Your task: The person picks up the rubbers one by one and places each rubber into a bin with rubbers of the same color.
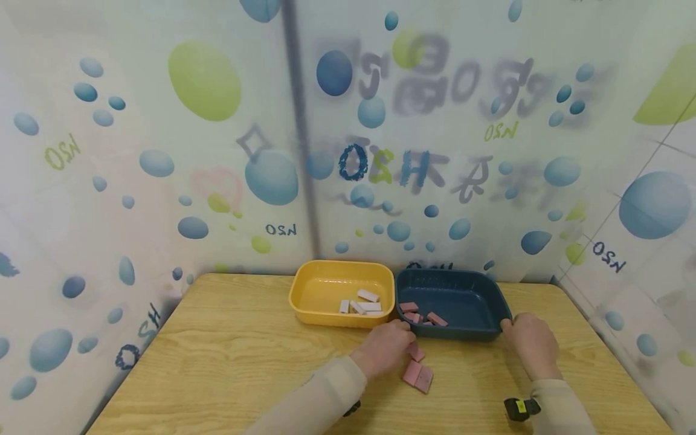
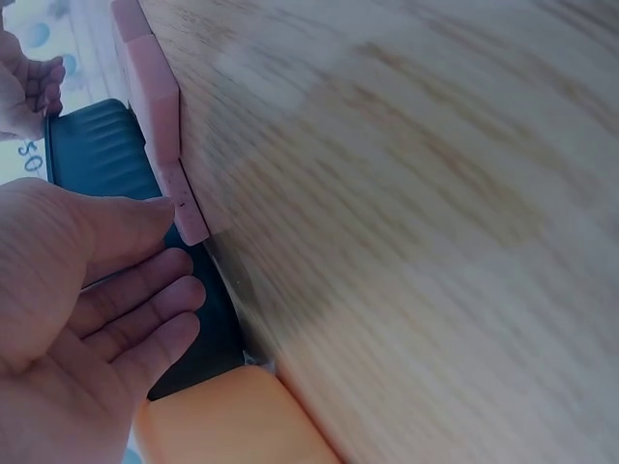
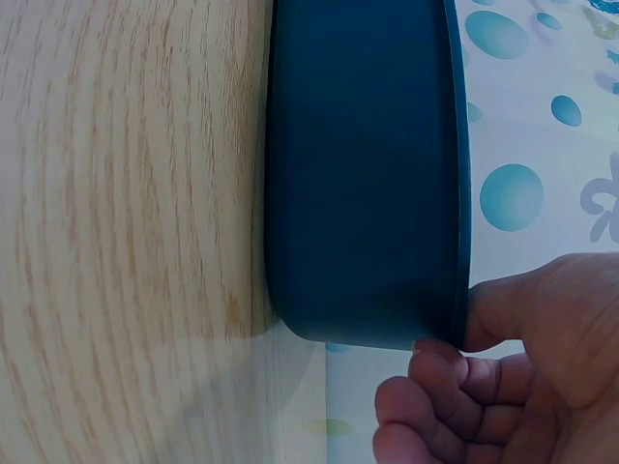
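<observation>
The dark blue plastic bin (image 1: pixel 454 331) sits on the table with several pink blocks (image 1: pixel 437 319) in its left part. My left hand (image 1: pixel 383 349) holds the bin's near left corner, the index finger hidden behind the thumb in the left wrist view. My right hand (image 1: pixel 531 342) pinches the rim at the near right corner between thumb and curled fingers, as the right wrist view shows. In front of the bin lie three more pink blocks (image 1: pixel 424 379), one partly behind my left hand. In the left wrist view the thumb overlaps a pink block (image 2: pixel 186 208).
To the left, close beside the blue bin, stands a yellow bin (image 1: pixel 326 316) holding several white blocks (image 1: pixel 368 295). Both bins are near the far edge of the wooden table (image 1: pixel 228 344). A patterned curtain (image 1: pixel 228 199) hangs right behind them.
</observation>
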Demonstrator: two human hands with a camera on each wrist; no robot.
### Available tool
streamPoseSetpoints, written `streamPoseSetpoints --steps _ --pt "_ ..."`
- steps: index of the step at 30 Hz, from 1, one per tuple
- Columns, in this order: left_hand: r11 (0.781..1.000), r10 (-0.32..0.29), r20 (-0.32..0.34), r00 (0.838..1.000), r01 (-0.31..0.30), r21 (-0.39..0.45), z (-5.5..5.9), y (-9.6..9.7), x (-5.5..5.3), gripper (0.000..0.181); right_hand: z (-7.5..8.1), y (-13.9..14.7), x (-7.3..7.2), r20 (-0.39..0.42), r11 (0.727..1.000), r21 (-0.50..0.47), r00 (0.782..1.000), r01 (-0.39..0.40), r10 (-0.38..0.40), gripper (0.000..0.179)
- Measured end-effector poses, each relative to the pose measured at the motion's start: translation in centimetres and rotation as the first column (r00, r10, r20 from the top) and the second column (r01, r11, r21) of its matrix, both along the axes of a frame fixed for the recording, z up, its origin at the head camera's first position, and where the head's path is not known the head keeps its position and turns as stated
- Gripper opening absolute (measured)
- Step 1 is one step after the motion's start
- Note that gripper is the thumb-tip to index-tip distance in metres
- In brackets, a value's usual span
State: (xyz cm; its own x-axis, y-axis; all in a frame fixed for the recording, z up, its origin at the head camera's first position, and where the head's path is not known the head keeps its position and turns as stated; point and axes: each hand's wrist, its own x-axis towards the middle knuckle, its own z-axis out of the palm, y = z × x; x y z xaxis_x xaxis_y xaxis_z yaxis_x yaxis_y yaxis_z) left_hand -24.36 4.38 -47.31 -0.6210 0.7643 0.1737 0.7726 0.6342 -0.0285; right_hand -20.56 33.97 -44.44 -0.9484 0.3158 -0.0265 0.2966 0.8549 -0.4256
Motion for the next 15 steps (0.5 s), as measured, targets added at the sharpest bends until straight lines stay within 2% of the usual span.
streamPoseSetpoints --steps 7,15 --pt "0.999 0.012 -0.046 0.999 -0.013 -0.031 -0.32 0.28 0.05 0.01 -0.17 0.02 0.01 -0.003 1.0 -0.005 1.0 0.002 -0.002 0.041" --pt "0.999 0.03 -0.034 0.999 -0.032 -0.043 -0.52 0.51 0.02 0.008 -0.35 0.11 -0.1 0.001 1.0 0.002 1.0 0.002 -0.002 0.041"
